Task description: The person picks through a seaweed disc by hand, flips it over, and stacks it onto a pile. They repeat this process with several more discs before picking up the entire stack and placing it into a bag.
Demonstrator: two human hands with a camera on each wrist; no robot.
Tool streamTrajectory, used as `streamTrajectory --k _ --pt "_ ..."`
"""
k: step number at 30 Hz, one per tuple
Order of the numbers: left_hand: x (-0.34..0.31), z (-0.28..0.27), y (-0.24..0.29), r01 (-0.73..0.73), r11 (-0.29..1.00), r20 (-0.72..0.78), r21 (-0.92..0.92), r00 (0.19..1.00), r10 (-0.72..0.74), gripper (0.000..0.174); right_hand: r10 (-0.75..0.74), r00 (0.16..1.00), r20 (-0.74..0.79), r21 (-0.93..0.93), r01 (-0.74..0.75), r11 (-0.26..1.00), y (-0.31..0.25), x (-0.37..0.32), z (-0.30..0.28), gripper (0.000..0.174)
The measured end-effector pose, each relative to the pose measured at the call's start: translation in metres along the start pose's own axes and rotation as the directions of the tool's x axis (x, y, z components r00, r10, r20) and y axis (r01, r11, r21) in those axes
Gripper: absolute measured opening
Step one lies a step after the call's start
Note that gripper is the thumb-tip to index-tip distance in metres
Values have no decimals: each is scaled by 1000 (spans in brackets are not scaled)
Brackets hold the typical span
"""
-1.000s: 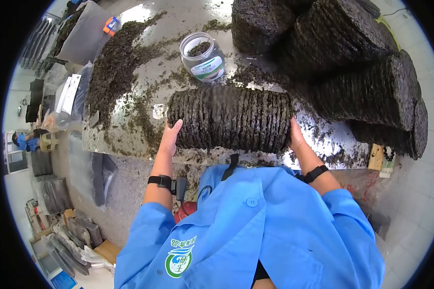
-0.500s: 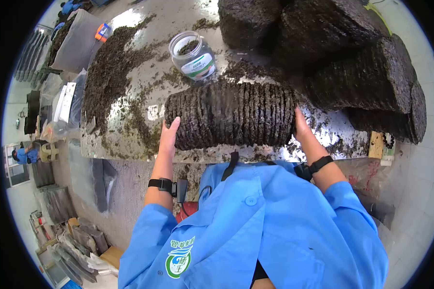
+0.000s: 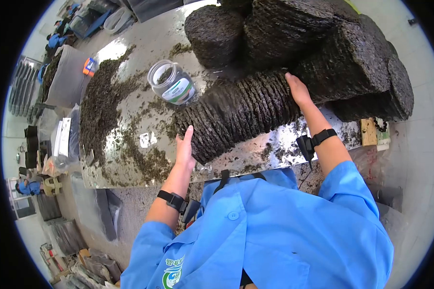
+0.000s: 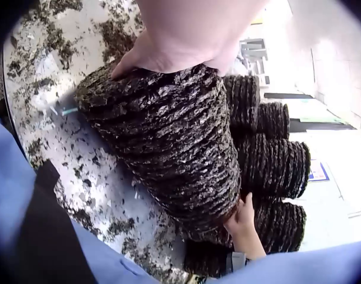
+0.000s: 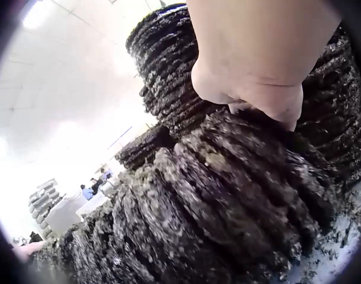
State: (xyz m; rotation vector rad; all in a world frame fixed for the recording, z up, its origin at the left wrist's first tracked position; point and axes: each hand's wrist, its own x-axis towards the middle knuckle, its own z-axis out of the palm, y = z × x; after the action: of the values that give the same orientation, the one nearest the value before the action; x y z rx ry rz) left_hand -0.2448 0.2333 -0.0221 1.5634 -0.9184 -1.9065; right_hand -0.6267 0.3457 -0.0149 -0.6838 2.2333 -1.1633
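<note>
A long row of dark, ridged round sheets lies on its side in the head view, slanting up to the right. My left hand presses its left end, thumb along the near top edge. At the other end my right hand lies flat against the last sheet, beside the piled stacks. In the left wrist view the left hand covers one end of the row and the right hand the far end. The right wrist view shows the right hand over the row, its fingertips mostly hidden.
Several large dark stacks fill the table's back right. A clear jar with dark flakes stands behind the row's left end. Loose flakes cover the table's left side. A wooden block is at the right edge.
Both hands have turned the row from roughly level to slanting, its right end now higher and against the piled stacks. The head view has also shifted.
</note>
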Motion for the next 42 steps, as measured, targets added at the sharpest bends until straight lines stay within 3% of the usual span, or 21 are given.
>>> streamTrajectory --k 1,2,4,5,8,9,10,12,16,18,21,23,24,26,29,32,34,36,38,40,42 --pt "1 3 -1 15 999 -14 43 1000 -15 113 -82 997 -12 -197 78 977 -2 -4 -1 67" --pt "2 7 -2 31 996 -29 84 999 -29 113 -118 990 -83 -205 99 974 1 -9 1 59" --pt "12 1 -8 8 999 -7 53 1000 -8 111 -428 878 -213 -366 335 868 -2 -30 2 45" --pt "16 -2 -12 -12 1000 4 18 1000 12 109 -426 879 -213 -365 333 869 -8 -39 2 45" --pt "-2 7 4 1 1000 60 -16 998 0 104 -701 705 -109 -456 591 665 -42 -67 5 30" --pt "0 6 3 -11 1000 81 -4 997 11 101 -715 697 -52 -421 634 649 -47 -73 11 22" --pt "3 6 2 -14 1000 82 1 997 14 101 -649 761 2 -310 617 723 -49 -80 21 17" --pt "5 7 2 8 1000 73 -27 997 -6 102 -669 736 99 -347 656 671 -51 -86 35 12" --pt "5 7 2 17 1000 10 -17 1000 -17 94 -634 766 108 -404 616 676 -55 -86 49 10" --pt "11 1 -5 3 999 55 49 998 -5 109 -646 757 102 -417 622 662 -56 -88 53 11" --pt "15 -1 -10 -3 999 16 51 1000 2 111 -599 794 103 -436 577 691 -60 -86 55 10" --pt "13 0 -10 19 996 -28 85 999 -17 111 -437 886 155 -391 461 797 -66 -84 52 9" --pt "9 2 -6 38 992 -71 124 997 -29 110 -439 884 160 -397 465 791 -70 -83 49 9" --pt "2 5 1 33 996 -36 87 999 -30 110 -251 958 141 -133 270 954 -82 -78 43 9" --pt "-5 8 4 11 998 9 57 1000 -11 108 -464 886 22 -87 464 882 -133 -71 53 6" --pt "-2 6 2 -36 997 1 65 999 36 101 -729 683 -54 -77 725 685 -201 -65 92 8" --pt "-1 4 7 -43 995 56 89 998 38 98 -825 564 -20 -141 816 561 -233 -53 132 6" --pt "7 -1 2 -66 998 159 -11 985 67 85 -790 590 165 -235 801 550 -255 -37 174 11" --pt "-2 7 13 -49 999 63 -20 997 50 78 -780 600 180 -274 792 545 -244 -10 223 12" --pt "-6 6 22 -70 997 71 -22 995 72 77 -693 673 259 -240 740 629 -255 -17 220 14" --pt "4 4 19 -83 996 9 34 997 83 75 -711 654 259 -136 753 644 -254 -31 200 15"
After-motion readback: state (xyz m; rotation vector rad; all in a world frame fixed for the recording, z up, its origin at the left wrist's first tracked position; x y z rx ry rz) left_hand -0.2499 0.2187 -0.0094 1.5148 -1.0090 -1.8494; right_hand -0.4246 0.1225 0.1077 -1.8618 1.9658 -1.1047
